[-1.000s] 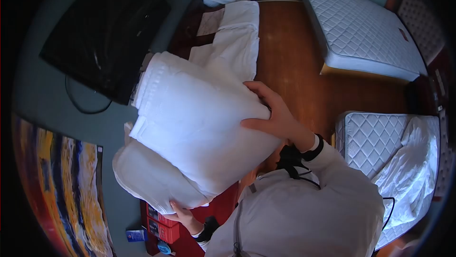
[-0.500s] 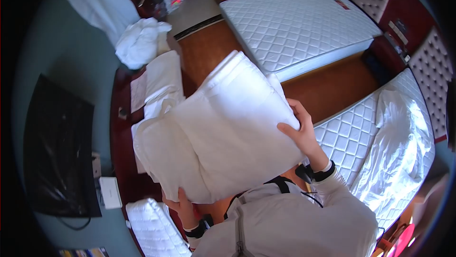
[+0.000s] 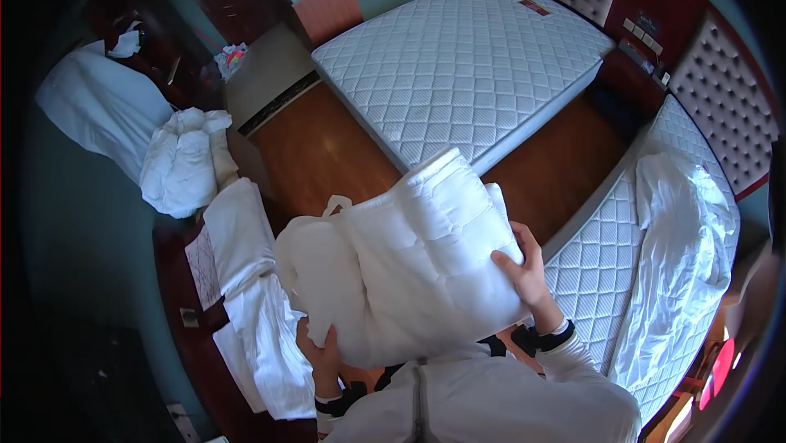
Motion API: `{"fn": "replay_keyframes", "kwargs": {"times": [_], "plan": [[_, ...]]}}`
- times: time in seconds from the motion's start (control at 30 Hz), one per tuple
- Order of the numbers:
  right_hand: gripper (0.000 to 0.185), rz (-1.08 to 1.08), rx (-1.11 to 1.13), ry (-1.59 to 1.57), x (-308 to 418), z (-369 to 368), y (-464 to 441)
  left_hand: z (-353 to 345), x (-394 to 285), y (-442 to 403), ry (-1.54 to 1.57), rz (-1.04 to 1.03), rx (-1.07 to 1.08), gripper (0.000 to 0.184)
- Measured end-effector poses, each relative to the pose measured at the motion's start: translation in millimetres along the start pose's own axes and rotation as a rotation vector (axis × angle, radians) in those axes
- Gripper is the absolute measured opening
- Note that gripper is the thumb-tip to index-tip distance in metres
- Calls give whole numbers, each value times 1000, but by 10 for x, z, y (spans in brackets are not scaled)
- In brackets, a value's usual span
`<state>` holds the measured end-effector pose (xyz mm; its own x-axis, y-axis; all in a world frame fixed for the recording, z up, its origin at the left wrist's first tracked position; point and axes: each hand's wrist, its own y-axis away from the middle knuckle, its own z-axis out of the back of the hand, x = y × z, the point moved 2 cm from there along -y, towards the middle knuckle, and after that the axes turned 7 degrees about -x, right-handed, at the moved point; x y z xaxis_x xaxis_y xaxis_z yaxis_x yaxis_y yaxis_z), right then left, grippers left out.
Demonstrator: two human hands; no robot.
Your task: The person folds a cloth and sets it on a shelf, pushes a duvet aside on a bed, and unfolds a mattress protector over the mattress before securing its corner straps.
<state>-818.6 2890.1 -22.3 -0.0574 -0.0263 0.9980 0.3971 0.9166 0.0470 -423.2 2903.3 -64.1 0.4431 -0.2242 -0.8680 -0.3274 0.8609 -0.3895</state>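
A thick folded white mattress pad (image 3: 409, 267) with quilted stitching is held up in front of my body. A small loop of strap (image 3: 337, 204) sticks up from its far left edge. My right hand (image 3: 530, 273) grips the right edge, thumb on top and fingers round the far side. At the near left corner, my left hand (image 3: 319, 351) is closed on the pad, partly hidden by its folds.
A bare quilted mattress (image 3: 467, 66) lies on the far bed. On the right, a second mattress (image 3: 585, 296) carries a crumpled white sheet (image 3: 684, 238). White linens (image 3: 246, 230) cover part of the dark red cabinet (image 3: 176, 279) at left, near a bundled duvet (image 3: 187, 160). Wooden floor (image 3: 327, 148) runs between.
My view has turned left toward the door and far bed. The pad is now lower and more level in view, still in both hands.
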Motion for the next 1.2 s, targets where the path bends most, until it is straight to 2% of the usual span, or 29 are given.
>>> {"fn": "replay_keyframes", "kwargs": {"times": [0.1,0.13,0.23,0.4,0.63,0.8,0.87,0.97,1.1,1.2], "plan": [[54,6,-64,10,8,-472,-522,-253,292,-729,-17,-62,29,31],[54,6,-84,26,47,-617,-689,-297,441,-963,-82,-151,24,34],[51,30,-144,52,149,-1003,-1137,-499,766,-1651,-81,-226,-124,35],[52,43,-260,50,297,-1440,-1713,-881,824,-2844,106,-147,250,31],[49,-14,-433,47,186,-1625,-2722,-1874,962,-4060,80,-262,392,31],[49,-45,-458,36,6,-1941,-3915,-2555,1053,-5047,25,-299,407,32],[48,-83,-429,4,-50,-2068,-4291,-2670,1242,-5344,-13,-293,399,32],[46,-22,-400,10,-108,-2376,-4960,-2921,1295,-5872,19,-236,380,32],[48,-27,-340,10,-223,-2712,-5582,-3097,1556,-6381,-89,-145,430,26],[46,-55,-382,49,-489,-3000,-5946,-3350,1853,-6807,-63,-116,490,27]]}}
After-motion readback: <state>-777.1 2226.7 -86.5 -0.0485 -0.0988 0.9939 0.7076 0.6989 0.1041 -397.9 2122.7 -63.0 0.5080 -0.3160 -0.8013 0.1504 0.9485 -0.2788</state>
